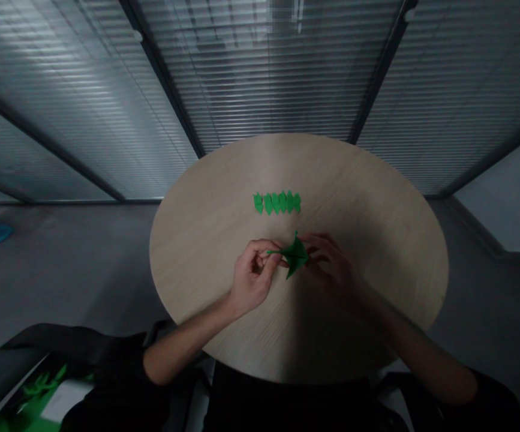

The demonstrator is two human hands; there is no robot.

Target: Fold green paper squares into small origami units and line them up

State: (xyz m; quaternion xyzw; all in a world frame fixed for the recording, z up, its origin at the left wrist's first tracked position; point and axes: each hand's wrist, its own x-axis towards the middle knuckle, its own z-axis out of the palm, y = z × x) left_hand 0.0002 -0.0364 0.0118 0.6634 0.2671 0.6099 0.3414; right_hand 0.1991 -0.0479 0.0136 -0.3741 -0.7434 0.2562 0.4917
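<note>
My left hand (253,279) pinches the thin tip of the green origami figure (295,255) tight; my right hand (331,270) clamps its body, steady.

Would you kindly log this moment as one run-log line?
left hand: pinching folded green paper piece | right hand: holding its other side | ahead: row of green folded pieces on round wooden table

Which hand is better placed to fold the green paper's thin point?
Probably the left hand: it pinches the thin point of the green paper, while the right hand sits at the wider body.
</note>
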